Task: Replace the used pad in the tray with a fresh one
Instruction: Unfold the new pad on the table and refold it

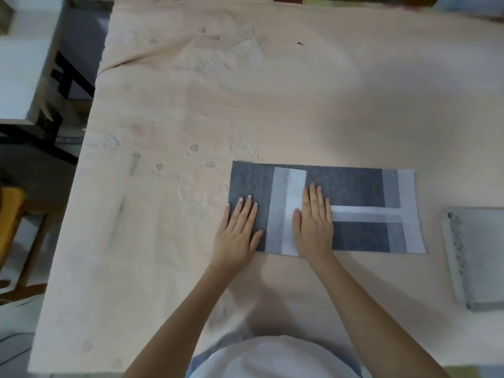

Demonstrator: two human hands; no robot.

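A folded grey pad (360, 186) with white and pale grey bands lies flat on the table, right of centre. My left hand (240, 227) presses flat on its left end, fingers straight. My right hand (313, 222) lies flat on the pad beside it, over the white band, fingers straight and together. A pale grey tray (474, 257) with a ridged left rim sits at the right edge of view, apart from the pad and partly cut off; I cannot tell what lies inside it.
The table wears a peach embroidered cloth (218, 105). A white cabinet (24, 64) and dark frame stand off the left edge, with a wooden chair (13, 227) lower left. The table's left edge runs diagonally.
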